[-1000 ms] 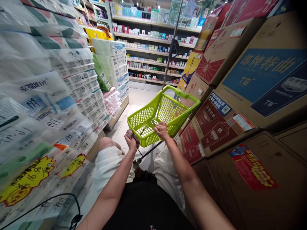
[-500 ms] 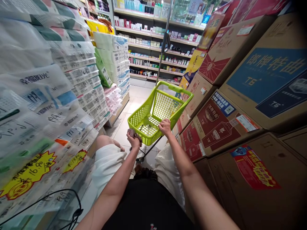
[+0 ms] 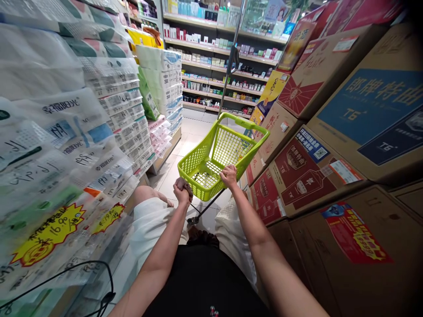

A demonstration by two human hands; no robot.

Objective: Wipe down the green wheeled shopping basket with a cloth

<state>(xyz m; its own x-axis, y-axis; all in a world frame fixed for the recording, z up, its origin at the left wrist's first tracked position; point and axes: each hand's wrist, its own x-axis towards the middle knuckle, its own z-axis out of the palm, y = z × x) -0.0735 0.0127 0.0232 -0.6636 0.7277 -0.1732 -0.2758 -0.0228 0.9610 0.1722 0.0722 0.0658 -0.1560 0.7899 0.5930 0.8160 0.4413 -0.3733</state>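
A lime-green wheeled shopping basket (image 3: 216,152) stands tilted in the aisle in front of me, and its inside looks empty. My right hand (image 3: 228,176) is closed over the basket's near right rim. At the near left corner my left hand (image 3: 181,194) is closed around a bunched grey-brown cloth (image 3: 185,186), close against the basket's outer wall. Beyond the basket rises a long metal pole (image 3: 225,83) with a dark grip. Below the basket, a dark rod runs down to a small black foot or wheel (image 3: 192,220) on the floor.
Stacked tissue packs (image 3: 72,114) with price signs line the left side. Liquor cartons (image 3: 330,163) are piled high on the right. Cosmetics shelves (image 3: 211,66) cross the far end. A black cable (image 3: 107,293) hangs at lower left. Pale floor tiles (image 3: 194,130) show between.
The whole view has shifted slightly, so the shelves and cartons sit further right. Both hands keep their places at the basket, the left still with the cloth.
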